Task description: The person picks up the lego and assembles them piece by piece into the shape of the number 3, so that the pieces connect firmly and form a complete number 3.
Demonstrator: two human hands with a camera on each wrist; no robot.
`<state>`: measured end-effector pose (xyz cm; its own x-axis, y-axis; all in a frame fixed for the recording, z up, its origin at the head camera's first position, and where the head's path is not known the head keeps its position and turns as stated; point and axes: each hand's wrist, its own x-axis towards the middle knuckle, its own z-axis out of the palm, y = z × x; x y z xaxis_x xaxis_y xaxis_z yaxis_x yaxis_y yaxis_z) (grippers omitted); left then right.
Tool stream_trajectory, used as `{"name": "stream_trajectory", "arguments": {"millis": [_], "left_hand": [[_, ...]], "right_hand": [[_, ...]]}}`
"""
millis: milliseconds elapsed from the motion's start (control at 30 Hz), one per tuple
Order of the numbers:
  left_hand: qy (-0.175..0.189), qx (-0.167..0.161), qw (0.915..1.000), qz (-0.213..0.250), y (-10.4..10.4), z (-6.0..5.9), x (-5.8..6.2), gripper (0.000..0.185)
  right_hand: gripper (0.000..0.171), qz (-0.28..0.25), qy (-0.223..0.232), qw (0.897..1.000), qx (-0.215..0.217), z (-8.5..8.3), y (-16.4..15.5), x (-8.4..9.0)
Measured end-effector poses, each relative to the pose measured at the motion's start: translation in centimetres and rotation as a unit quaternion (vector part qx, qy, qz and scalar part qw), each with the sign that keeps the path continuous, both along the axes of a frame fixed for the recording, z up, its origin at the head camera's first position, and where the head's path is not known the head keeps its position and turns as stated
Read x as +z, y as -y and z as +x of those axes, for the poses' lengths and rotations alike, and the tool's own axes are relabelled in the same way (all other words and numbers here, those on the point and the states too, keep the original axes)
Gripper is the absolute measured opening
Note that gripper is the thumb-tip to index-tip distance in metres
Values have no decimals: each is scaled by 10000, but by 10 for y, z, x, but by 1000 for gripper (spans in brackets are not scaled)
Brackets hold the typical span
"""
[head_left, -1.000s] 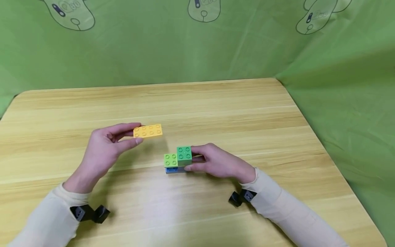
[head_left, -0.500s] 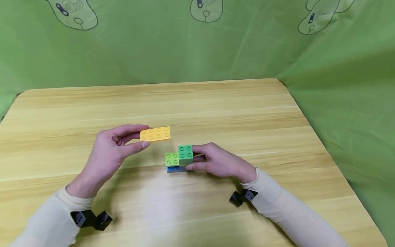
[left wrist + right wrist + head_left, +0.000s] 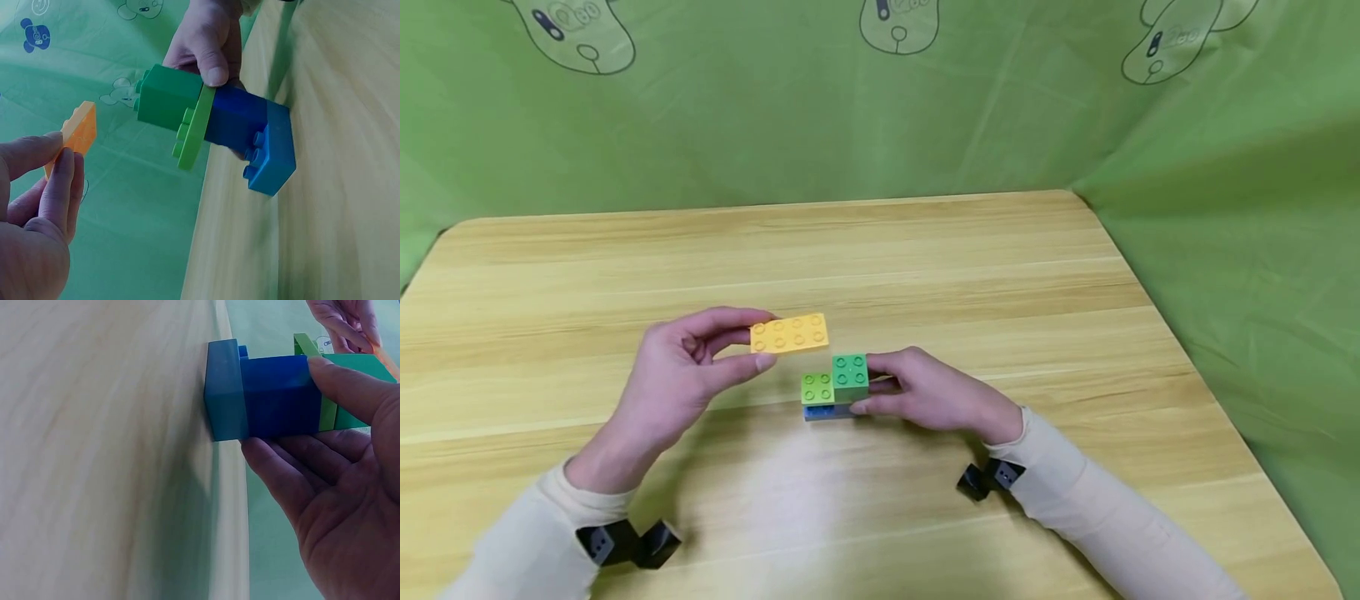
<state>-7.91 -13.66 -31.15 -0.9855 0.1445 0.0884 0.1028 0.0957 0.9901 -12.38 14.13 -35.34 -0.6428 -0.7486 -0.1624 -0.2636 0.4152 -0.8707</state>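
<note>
- Left hand [image 3: 681, 375]: its grip pinches one short end of the yellow plate [image 3: 789, 332] between thumb and fingers, holding it clear above the worktop [image 3: 925, 250].
- Yellow plate: studs up, at about 10 o'clock of the brick stack [image 3: 835, 388], near it but not touching.
- Brick stack: stands on the worktop; blue bricks lowest, light green plate above, dark green brick on top.
- Right hand [image 3: 936, 396]: at 3 o'clock of the stack, its grip closed around the stack's side, thumb and fingers on the bricks.
</note>
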Motion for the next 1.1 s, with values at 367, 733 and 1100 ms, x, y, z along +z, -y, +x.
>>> {"name": "stream_trajectory", "arguments": {"millis": [367, 733, 1100], "left_hand": [[8, -490, 9982, 356, -13, 3, -2, 36], [83, -730, 9950, 682, -19, 3, -4, 38], [169, -1073, 9917, 685, -26, 0, -9, 39]], "right_hand": [[41, -28, 79, 10000, 26, -2, -1, -1], [45, -130, 156, 9998, 50, -2, -1, -2], [43, 35, 88, 9999, 34, -2, -1, -1]]}}
